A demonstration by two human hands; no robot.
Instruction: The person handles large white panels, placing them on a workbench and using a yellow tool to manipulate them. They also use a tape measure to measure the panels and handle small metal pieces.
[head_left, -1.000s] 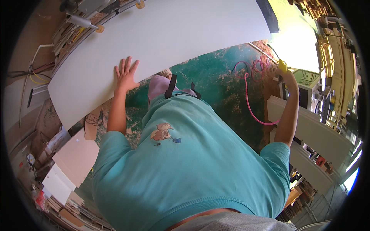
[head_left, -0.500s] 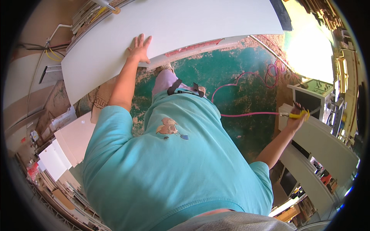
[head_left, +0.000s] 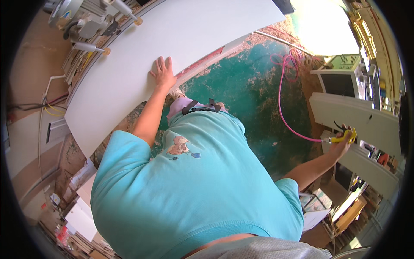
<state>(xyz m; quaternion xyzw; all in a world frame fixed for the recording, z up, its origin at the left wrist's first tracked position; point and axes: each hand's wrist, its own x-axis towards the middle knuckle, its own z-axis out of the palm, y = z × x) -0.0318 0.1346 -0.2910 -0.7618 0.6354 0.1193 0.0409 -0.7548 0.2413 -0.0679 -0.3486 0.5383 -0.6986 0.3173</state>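
Note:
My left hand [head_left: 164,74] lies flat with its fingers spread on a large white panel [head_left: 125,73], close to the panel's near edge. Out to the right, my right hand [head_left: 342,147] is wrapped around a yellow air blow gun [head_left: 352,135]. A pink air hose [head_left: 283,101] runs from the gun's metal fitting to a loose coil on the floor. White boards lie near the blow gun. Its nozzle is hard to make out against them.
A motor unit with rollers [head_left: 88,21] overhangs the panel's far left side. Long white boards [head_left: 360,114] and a white cabinet [head_left: 340,80] stand at right. The green floor [head_left: 258,95] is dusty. More boards [head_left: 82,218] are stacked at lower left.
My view has turned, bringing the motor unit into sight. The right hand with the blow gun is farther right and lower in view. The hose now curves across the floor. The left hand stays on the panel.

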